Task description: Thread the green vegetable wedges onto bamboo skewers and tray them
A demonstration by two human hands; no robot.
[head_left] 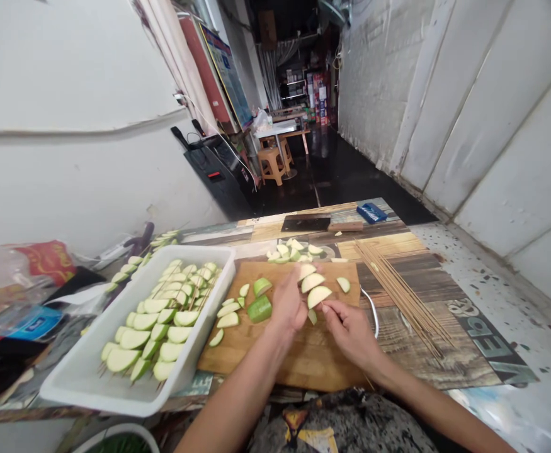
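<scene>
By the tabletop's near edge, left fingers grasp slices and right fingers pinch their skewer: seemingly threading, next likely needing a steady push.

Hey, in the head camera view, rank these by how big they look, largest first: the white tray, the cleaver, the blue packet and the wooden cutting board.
1. White tray and wooden cutting board: too close to rank, as the board is partly covered.
2. Cleaver.
3. Blue packet.
</scene>
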